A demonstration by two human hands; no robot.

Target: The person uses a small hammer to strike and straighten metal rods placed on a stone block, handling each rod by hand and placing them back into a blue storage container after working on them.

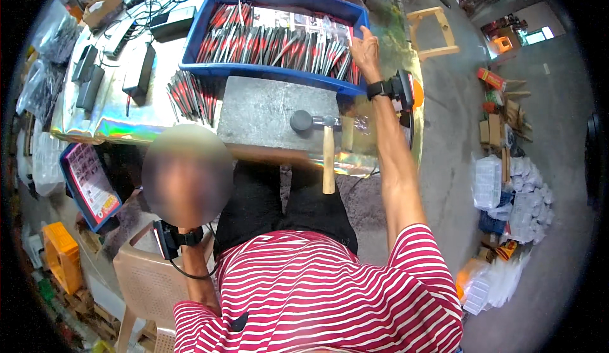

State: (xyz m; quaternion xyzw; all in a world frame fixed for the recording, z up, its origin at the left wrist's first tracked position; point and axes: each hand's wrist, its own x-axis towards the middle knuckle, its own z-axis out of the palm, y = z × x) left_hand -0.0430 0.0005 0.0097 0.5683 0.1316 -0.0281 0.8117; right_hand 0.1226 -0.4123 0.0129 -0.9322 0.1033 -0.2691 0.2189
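Foil-covered desk (101,117); right hand (366,48), fingers apart, at right edge of blue tray (216,70), perhaps steadying it; left hand (187,176) blurred, cannot tell its grip.

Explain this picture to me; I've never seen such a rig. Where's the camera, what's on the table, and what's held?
There's no machine, just a person working bare-handed. The picture comes from a fisheye camera on the person's head, looking down, so straight edges bend.

On the table is a blue tray of slim red, black and silvery pieces, with a similar bunch outside. Nearer the person, a grey slab carries a hammer, its handle overhanging the edge.

The right hand is at the tray's right end; whether it grips anything is unclear. A blur covers the left hand, so I can't tell what it holds.
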